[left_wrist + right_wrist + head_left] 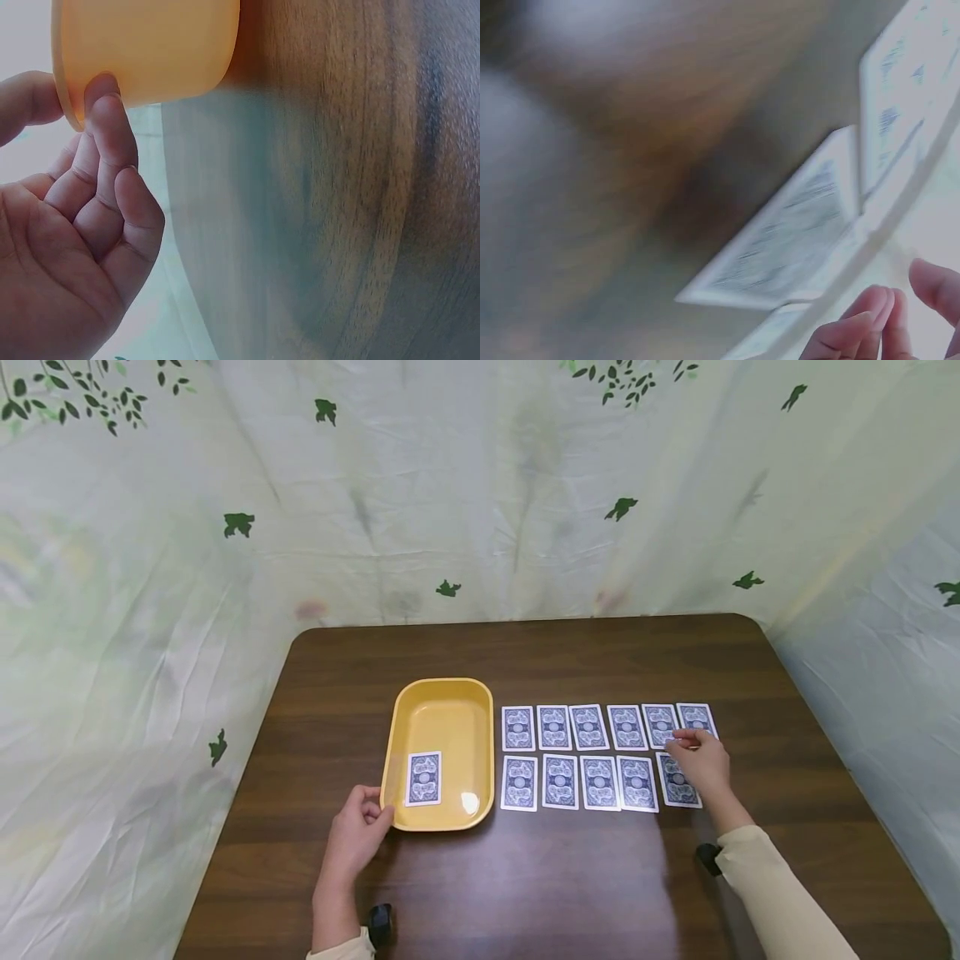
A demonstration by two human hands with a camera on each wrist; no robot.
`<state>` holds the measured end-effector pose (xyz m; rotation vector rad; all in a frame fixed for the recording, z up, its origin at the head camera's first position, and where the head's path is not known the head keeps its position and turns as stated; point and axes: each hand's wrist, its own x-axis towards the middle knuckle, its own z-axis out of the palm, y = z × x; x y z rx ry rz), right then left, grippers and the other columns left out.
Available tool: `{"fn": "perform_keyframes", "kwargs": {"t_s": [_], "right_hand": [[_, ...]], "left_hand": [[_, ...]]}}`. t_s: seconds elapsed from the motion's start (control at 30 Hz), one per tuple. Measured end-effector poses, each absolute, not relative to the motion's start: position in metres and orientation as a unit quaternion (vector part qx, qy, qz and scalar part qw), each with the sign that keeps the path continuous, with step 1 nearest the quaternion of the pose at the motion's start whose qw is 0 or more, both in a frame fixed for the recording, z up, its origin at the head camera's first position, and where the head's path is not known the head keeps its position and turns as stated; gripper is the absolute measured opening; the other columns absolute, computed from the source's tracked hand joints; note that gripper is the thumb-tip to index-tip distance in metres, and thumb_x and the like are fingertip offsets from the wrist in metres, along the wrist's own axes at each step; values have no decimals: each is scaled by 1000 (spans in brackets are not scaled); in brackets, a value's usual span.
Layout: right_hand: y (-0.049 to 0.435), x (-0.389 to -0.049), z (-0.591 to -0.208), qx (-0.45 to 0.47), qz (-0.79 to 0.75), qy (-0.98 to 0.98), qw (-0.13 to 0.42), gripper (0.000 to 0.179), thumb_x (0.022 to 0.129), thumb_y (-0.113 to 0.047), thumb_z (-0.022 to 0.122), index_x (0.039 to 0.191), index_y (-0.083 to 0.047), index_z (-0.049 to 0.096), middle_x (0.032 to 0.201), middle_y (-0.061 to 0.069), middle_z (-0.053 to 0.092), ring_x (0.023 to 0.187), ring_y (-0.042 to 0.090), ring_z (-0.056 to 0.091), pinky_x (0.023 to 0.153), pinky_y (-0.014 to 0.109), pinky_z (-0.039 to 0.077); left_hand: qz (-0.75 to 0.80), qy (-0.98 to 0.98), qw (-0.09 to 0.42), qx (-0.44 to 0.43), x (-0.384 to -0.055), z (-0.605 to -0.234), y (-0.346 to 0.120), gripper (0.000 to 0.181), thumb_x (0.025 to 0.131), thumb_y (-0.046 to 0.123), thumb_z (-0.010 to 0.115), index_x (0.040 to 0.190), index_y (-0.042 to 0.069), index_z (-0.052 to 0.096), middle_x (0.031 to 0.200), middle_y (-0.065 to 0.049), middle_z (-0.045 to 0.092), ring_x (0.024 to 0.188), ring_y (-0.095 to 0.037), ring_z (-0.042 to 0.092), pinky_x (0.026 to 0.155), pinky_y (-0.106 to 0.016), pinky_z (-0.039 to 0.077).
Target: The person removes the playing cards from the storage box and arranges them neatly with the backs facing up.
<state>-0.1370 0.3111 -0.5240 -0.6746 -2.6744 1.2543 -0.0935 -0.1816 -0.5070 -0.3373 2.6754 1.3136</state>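
A yellow tray [450, 718] lies on the table, with one blue-backed playing card [423, 778] face down inside it. My left hand [357, 829] pinches the tray's near left rim; in the left wrist view its thumb is at the lip and its fingers are against the outer wall. To the right of the tray, several playing cards [553, 727] lie face down in two rows. Above the right end of these rows hovers my right hand [701, 766], partly covering the end cards. In the right wrist view its fingers [870, 315] and thumb stand apart, with nothing visible between them.
The dark wooden table [525, 877] has rounded corners. A pale curtain [480, 485] with leaf prints hangs behind it and along both sides. Some cards in the rows touch or slightly overlap their neighbours.
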Motion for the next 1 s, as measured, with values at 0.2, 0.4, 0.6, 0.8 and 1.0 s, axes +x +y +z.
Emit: {"fn": "perform_keyframes", "kwargs": {"t_s": [0.2, 0.4, 0.6, 0.8, 1.0], "right_hand": [[283, -151, -509, -161, 426, -889, 53, 24, 91, -14, 63, 106, 5, 65, 92, 16, 63, 81, 23, 55, 64, 27, 43], [258, -165, -491, -104, 446, -888, 34, 23, 94, -13, 60, 106, 6, 64, 90, 14, 63, 79, 21, 55, 64, 27, 43], [230, -178, -479, -65, 466, -883, 10, 23, 93, -14, 60, 105, 5, 65, 84, 10, 62, 73, 18, 55, 61, 28, 42], [198, -189, -473, -26, 458, -888, -11, 20, 93, -14, 60, 103, 2, 66, 85, 11, 62, 77, 24, 57, 63, 31, 44], [166, -194, -469, 12, 454, -891, -21, 18, 92, -15, 61, 101, -1, 67, 86, 8, 64, 78, 24, 56, 65, 32, 44]], "left_hand": [[437, 890, 64, -112, -93, -508, -183, 35, 89, 14, 63, 119, 0, 53, 74, -4, 58, 64, -17, 49, 55, -28, 39], [446, 885, 67, -115, -93, -508, -182, 35, 89, 14, 63, 119, 0, 53, 75, -5, 58, 66, -18, 50, 55, -28, 41], [452, 883, 61, -112, -92, -507, -181, 34, 89, 13, 63, 119, 0, 53, 75, -5, 58, 64, -18, 50, 54, -28, 42], [460, 879, 56, -107, -91, -507, -180, 33, 89, 12, 63, 118, 0, 53, 73, -4, 57, 60, -16, 51, 52, -28, 43], [463, 878, 56, -111, -89, -507, -180, 32, 89, 11, 63, 118, 0, 53, 73, -4, 57, 58, -16, 50, 52, -29, 43]]}}
